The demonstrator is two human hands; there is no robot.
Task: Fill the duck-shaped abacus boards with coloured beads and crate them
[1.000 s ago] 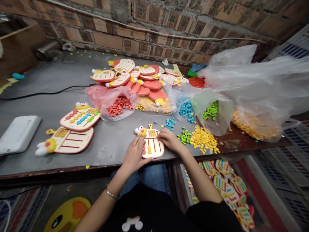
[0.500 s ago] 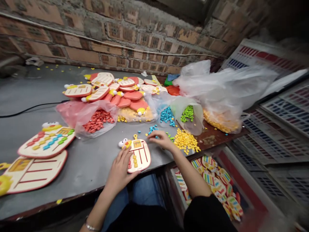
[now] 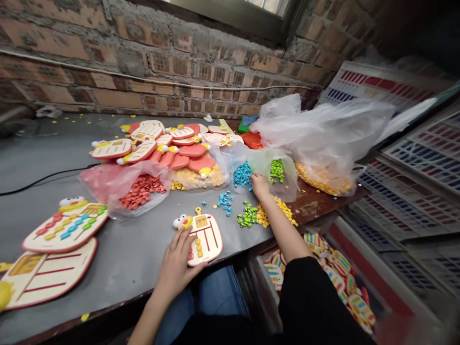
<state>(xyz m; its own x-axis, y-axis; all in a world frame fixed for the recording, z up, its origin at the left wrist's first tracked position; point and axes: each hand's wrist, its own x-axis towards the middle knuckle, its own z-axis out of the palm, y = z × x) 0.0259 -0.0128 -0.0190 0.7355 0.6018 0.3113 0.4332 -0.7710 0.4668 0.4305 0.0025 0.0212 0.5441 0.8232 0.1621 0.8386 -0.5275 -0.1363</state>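
A cream toy board (image 3: 210, 238) with a yellow bird-like head and slots lies near the table's front edge. It bears yellow beads and red beads on its left side. My left hand (image 3: 174, 266) grips that side, fingers over the top and thumb along the lower edge. Farther off, my right hand (image 3: 260, 186) is at the mouths of the bags, between the blue beads (image 3: 242, 173) and the green beads (image 3: 277, 170). Its fingers are bent together; whatever they hold is hidden. Loose blue beads (image 3: 224, 201), green beads (image 3: 247, 215) and yellow beads (image 3: 278, 211) lie close by.
A bag of red beads (image 3: 140, 191) stands left of centre, before a pile of boards (image 3: 179, 143). Two more boards (image 3: 68, 225) overlap at the left. A large plastic bag (image 3: 323, 177) sits right. Below the edge is a crate of filled boards (image 3: 345, 278).
My right hand has moved away from the board, forward and right to the bead bags. My left hand stays on the board. The view has tilted up slightly.
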